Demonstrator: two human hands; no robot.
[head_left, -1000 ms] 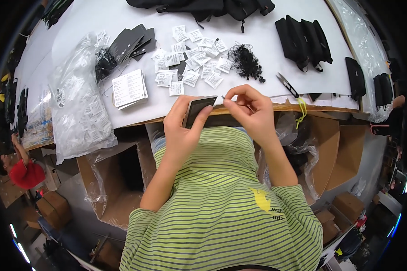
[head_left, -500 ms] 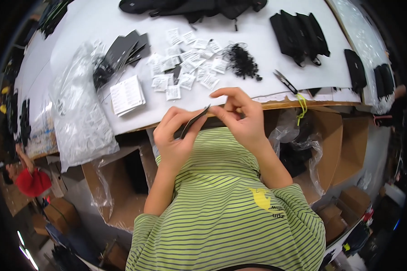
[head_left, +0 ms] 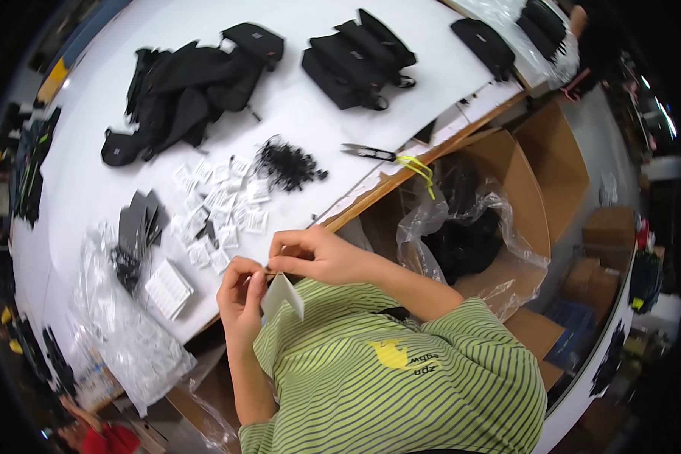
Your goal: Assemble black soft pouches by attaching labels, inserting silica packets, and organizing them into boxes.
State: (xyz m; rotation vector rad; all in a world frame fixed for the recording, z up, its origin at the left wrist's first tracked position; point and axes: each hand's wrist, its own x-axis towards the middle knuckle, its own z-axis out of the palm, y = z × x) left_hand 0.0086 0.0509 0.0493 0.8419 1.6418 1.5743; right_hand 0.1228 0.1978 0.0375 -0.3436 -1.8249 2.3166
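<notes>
Both my hands meet in front of my chest, just below the table edge. My left hand (head_left: 240, 293) and my right hand (head_left: 315, 256) pinch the top of a small flat card (head_left: 282, 295), whose pale side faces the camera. The fingertips of both hands touch at the card's upper edge. On the white table (head_left: 333, 129) beyond them lie several small white packets (head_left: 221, 206), a stack of black cards (head_left: 141, 224) and a heap of small black ties (head_left: 286, 163).
Thread snips (head_left: 371, 153) lie near the table's edge. Black bags (head_left: 181, 91) and more black bags (head_left: 359, 60) sit further back. A clear plastic bag (head_left: 121, 333) hangs off the left. A cardboard box with a plastic liner (head_left: 477, 227) stands to my right.
The view has swung and tilted, so the table now runs diagonally. The card has turned from its dark side to its pale side. Both hands stay together on it.
</notes>
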